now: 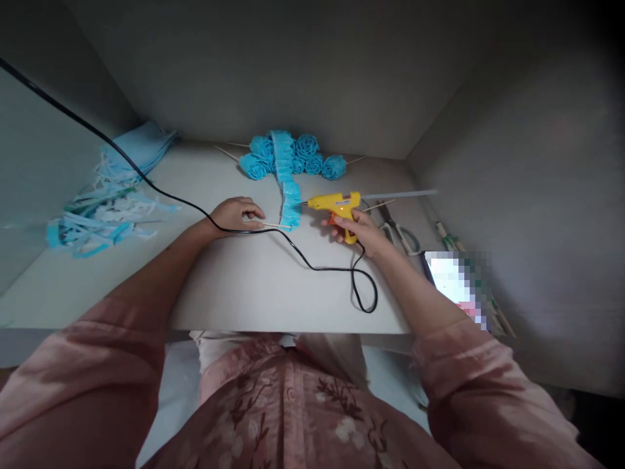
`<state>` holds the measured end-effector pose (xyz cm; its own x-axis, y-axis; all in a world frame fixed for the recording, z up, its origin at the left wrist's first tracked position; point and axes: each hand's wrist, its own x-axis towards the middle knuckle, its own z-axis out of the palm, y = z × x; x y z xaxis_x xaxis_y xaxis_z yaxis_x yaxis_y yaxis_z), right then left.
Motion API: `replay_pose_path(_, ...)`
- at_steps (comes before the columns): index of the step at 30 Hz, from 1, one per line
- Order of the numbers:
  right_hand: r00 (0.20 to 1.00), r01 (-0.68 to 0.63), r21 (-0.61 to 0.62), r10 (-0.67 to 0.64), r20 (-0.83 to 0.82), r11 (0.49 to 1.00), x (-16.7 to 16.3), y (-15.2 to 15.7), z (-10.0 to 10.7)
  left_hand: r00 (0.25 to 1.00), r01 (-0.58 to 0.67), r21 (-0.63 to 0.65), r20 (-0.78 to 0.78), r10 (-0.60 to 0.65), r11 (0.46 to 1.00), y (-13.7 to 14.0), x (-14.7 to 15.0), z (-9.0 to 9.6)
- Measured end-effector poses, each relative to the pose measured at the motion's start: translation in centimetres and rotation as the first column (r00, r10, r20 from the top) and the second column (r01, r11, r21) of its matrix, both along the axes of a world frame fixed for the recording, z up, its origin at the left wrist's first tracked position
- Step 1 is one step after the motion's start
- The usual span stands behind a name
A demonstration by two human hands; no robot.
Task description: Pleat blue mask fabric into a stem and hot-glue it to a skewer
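My right hand [359, 229] is wrapped round the handle of a yellow glue gun [336, 203], fingers at its orange trigger. A long glue stick [398, 194] sticks out of its back end, and its nozzle points left at a blue ruffled strip [291, 195]. My left hand [237, 215] pinches a thin wooden stick [273, 225], whose far end lies across the strip's near end. The strip runs back over a group of blue rolled flowers [307, 144], several of them on sticks.
Blue and white scraps [105, 218] and folded pale blue sheets [139, 148] lie at the left. A black cord [166, 193] crosses my left wrist and loops near the front. Scissors [400, 234] and a lit phone [452, 280] are at the right. Walls enclose the table's back and sides.
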<state>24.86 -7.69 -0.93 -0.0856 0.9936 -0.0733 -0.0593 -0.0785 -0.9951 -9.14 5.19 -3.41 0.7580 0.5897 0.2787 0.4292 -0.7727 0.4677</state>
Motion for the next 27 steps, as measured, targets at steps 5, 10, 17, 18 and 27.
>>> replay_pose_path(5, 0.998, 0.049, 0.002, -0.049, -0.049, 0.999, 0.7, -0.3, -0.2, 0.996, -0.032, -0.044, -0.083, 0.028, 0.999, -0.5, 0.2, 1.4)
replay_pose_path(10, 0.996, 0.076, 0.004, -0.076, -0.037, 0.997, 0.9, -0.4, 0.1, 0.981, -0.008, -0.092, -0.194, -0.010, 0.996, -0.5, 0.2, 2.7)
replay_pose_path(17, 0.997, 0.076, -0.008, -0.076, -0.027, 0.997, 0.8, -0.2, 0.0, 0.995, 0.021, -0.039, -0.097, -0.024, 0.999, 0.0, -0.1, 0.9)
replay_pose_path(18, 0.997, 0.069, -0.012, -0.070, -0.019, 0.998, 0.6, -0.1, 0.0, 0.997, 0.021, -0.031, -0.076, -0.024, 0.999, 0.0, -0.1, 0.7)
replay_pose_path(27, 0.999, 0.041, 0.049, -0.041, -0.007, 0.998, -4.0, 0.3, 0.6, 0.999, 0.009, -0.018, -0.038, -0.010, 1.000, -0.9, -1.0, 0.7)
